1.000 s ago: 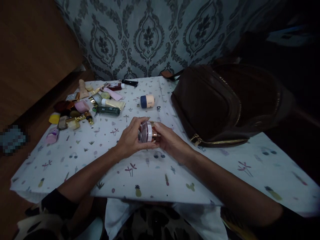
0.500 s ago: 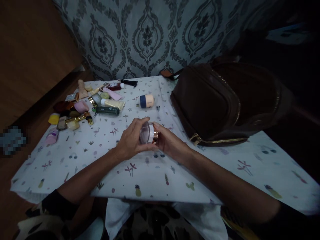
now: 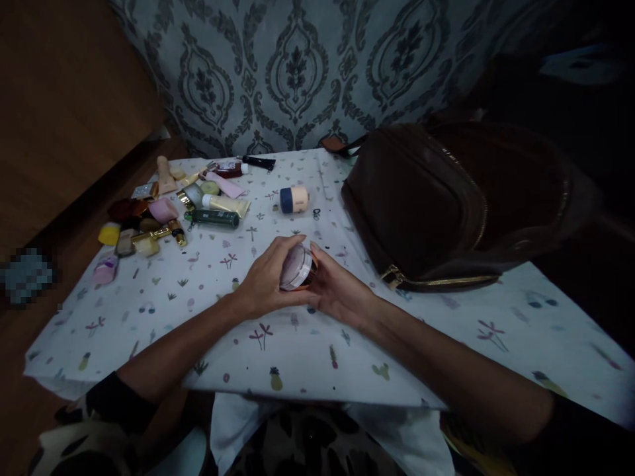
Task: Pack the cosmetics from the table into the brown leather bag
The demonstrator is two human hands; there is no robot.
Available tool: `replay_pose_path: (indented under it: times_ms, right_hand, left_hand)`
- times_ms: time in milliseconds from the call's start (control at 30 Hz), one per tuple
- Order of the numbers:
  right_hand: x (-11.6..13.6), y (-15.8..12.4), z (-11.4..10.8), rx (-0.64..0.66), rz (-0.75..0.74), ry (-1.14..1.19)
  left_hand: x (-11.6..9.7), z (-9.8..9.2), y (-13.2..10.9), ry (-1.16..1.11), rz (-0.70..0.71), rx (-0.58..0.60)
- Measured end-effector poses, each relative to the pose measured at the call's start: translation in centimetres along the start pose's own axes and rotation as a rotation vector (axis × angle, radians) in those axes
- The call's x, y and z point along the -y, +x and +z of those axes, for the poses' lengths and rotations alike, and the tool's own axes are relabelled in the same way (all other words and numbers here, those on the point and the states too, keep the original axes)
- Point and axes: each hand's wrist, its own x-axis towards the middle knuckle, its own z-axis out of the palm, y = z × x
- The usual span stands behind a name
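Over the middle of the table I hold a small round cosmetic jar (image 3: 296,267), clear and pale with a copper-coloured part on its right side. My left hand (image 3: 265,277) curves around it, thumb below and fingers above. From the other side, my right hand (image 3: 337,284) closes on the copper-coloured end, and its fingers partly hide that end. The jar is tilted, its clear face turned up and to the left. Beyond my hands a beige and navy container (image 3: 294,199) lies on its side, with a small dark ring-shaped thing (image 3: 316,213) beside it.
At the back left lie several cosmetics, among them a dark green tube (image 3: 214,218), a cream tube (image 3: 229,205), a pink sponge (image 3: 163,210) and a black tube (image 3: 258,162). A brown leather backpack (image 3: 411,211) fills the right side. A printed cloth (image 3: 302,357) covers the table.
In my hands the jar has tipped, so more of its clear round face shows. Both hands still grip it, and the view has shifted slightly.
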Motion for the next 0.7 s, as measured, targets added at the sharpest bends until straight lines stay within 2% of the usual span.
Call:
replay_pose_path:
  times_ms: [133,333,500,700]
  right_hand:
    - [0.1,-0.1,0.2,-0.001,0.052,0.085]
    - [-0.1,-0.3,0.3,0.04,-0.02,0.063]
    - [-0.3,-0.6,0.4,0.013,-0.087,0.05]
    - [-0.2,-0.7,0.7,-0.01,-0.082,0.035]
  left_hand:
    - [-0.1,0.0,0.0,-0.056,-0.002,-0.008]
    - [-0.8,-0.2,0.1,-0.256,-0.1,-0.006]
    - [-1.6,-0.4,0.3,-0.4,-0.145,-0.027]
    - [-1.7,-0.7,0.5,-0.494,-0.208,-0.026]
